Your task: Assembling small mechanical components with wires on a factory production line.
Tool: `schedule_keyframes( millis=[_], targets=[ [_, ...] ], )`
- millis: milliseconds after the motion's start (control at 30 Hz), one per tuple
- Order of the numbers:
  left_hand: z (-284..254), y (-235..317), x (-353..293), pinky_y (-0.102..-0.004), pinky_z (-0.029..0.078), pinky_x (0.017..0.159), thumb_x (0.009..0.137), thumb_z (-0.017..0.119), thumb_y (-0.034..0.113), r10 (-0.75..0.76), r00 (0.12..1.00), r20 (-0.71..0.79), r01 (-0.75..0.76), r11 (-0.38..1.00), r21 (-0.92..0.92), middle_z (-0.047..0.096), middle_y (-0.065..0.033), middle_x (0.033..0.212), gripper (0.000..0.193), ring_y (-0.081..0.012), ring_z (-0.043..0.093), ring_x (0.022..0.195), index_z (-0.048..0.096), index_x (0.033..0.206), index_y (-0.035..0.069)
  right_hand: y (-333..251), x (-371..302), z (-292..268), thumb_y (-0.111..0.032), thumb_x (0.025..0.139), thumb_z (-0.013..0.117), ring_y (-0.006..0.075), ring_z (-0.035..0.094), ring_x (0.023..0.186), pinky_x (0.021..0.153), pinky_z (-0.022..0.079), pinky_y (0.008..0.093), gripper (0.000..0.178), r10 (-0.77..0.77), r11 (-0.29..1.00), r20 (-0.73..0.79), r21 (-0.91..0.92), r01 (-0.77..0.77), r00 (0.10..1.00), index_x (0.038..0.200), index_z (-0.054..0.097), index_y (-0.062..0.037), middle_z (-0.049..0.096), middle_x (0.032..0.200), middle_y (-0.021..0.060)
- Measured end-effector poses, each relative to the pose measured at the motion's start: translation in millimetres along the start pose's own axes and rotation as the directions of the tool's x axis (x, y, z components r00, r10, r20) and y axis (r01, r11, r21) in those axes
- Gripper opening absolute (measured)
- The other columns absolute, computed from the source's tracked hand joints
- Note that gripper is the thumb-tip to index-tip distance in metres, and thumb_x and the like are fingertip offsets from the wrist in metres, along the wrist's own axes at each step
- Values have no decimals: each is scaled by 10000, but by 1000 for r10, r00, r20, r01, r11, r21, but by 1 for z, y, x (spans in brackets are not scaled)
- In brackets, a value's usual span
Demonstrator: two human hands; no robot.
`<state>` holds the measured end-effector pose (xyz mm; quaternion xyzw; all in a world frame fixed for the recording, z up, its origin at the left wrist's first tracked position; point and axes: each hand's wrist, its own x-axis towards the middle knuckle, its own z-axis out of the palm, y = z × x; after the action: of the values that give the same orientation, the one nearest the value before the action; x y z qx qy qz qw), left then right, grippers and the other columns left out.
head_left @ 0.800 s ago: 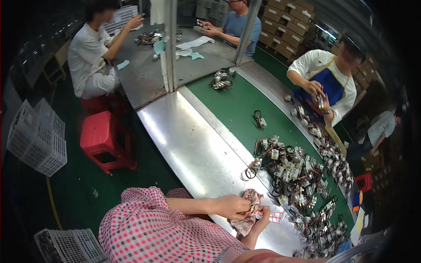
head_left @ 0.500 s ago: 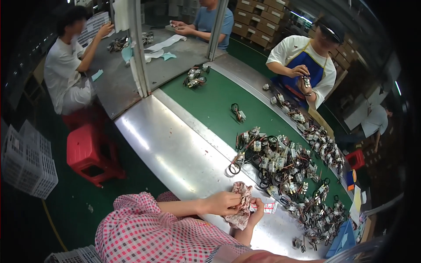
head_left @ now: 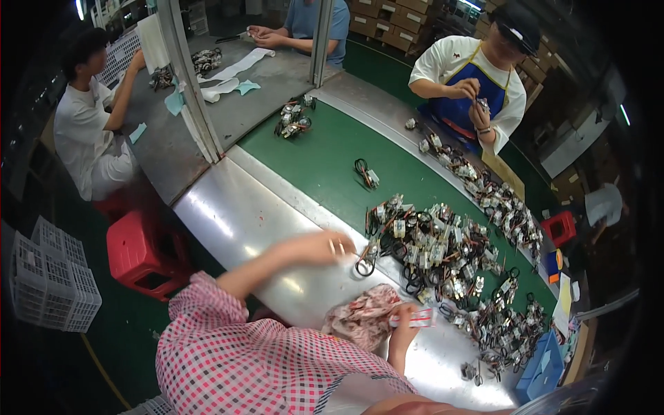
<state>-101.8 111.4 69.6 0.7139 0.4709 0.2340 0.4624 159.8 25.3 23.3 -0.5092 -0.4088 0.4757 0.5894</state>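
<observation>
My left hand [head_left: 321, 249] is stretched over the metal worktop [head_left: 277, 221], smeared by motion. Its fingers point at a looped black cable [head_left: 366, 265] on the near edge of the heap; whether they touch anything is unclear. My right hand [head_left: 403, 333] is closed on a small red-and-white printed strip [head_left: 418, 317], which sticks out to the right. Beside it a crumpled white cloth with red blotches [head_left: 363, 311] spreads on the metal, touching or near the right fingers. A large heap of small metal-and-clear parts with black cables [head_left: 443, 249] lies just beyond.
A green belt [head_left: 311, 180] runs beyond the metal. Across it a co-worker in a blue apron [head_left: 477, 93] handles a small part behind another row of parts [head_left: 498, 207]. A metal post [head_left: 190, 90] stands far left; a blue bin [head_left: 541, 370] sits at right, a red stool [head_left: 144, 254] at left.
My left hand has left the cloth and swung up and left, towards the heap. The cloth has spread out on the metal. The right hand still holds the strip.
</observation>
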Motion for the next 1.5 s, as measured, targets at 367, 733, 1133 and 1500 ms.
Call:
schedule_keyframes(
  millis=[367,733,1133,1500],
  targets=[
    [-179,-187,112,-411,402,755,662,594,54,225,278,-934,599,720,351,399,-110,984,317,-298,428,931,529,968,101,16,-3,10,-56,773,524,55,365,468,434,298,217,187,42,915,180,-401,34,983,596,465,-46,422,525,-31],
    [-206,-223,112,-392,396,814,765,484,99,181,431,-884,163,948,274,564,-134,908,220,-310,527,885,530,973,42,18,-3,9,-73,750,552,98,410,475,470,333,253,191,-32,892,220,-434,128,975,586,458,-43,437,504,6],
    [-146,-166,119,-396,372,780,714,633,196,297,462,-835,313,827,467,480,-126,955,368,-298,453,926,473,1009,46,29,-5,0,-92,805,488,81,382,531,488,305,226,171,-115,968,144,-206,143,983,645,453,-42,443,586,6],
    [-135,-147,112,-287,442,467,802,587,252,-435,443,-784,-595,511,-620,519,-52,765,239,-141,503,504,420,740,93,26,-7,-4,-64,737,534,90,400,479,455,319,245,153,-220,934,98,-267,239,971,600,472,-36,457,531,10]
  ],
)
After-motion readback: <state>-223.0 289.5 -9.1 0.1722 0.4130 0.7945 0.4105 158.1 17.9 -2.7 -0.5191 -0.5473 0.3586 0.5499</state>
